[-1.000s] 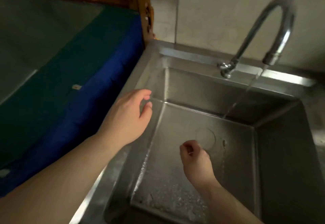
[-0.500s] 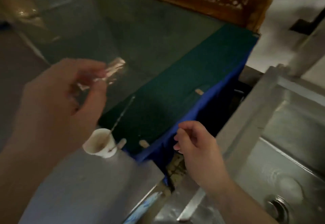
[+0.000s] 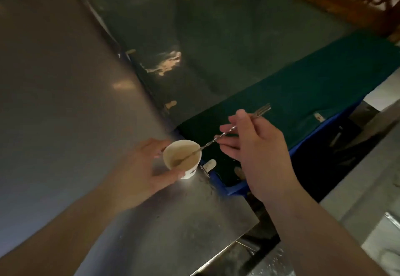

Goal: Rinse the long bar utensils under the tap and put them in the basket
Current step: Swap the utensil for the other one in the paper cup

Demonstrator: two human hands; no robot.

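The left hand [image 3: 138,174] wraps around a small white cup [image 3: 182,158] standing at the far edge of the steel counter [image 3: 65,102]. The right hand [image 3: 257,146] pinches the twisted bar spoon [image 3: 225,134] mid-shaft, its bowl down inside the cup, its forked end jutting past the fingers over the green cloth [image 3: 303,94]

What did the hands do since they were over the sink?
They left the sink. The left hand took hold of the white cup, and the right hand pinched the long bar spoon standing in it. The cup stayed on the steel counter.
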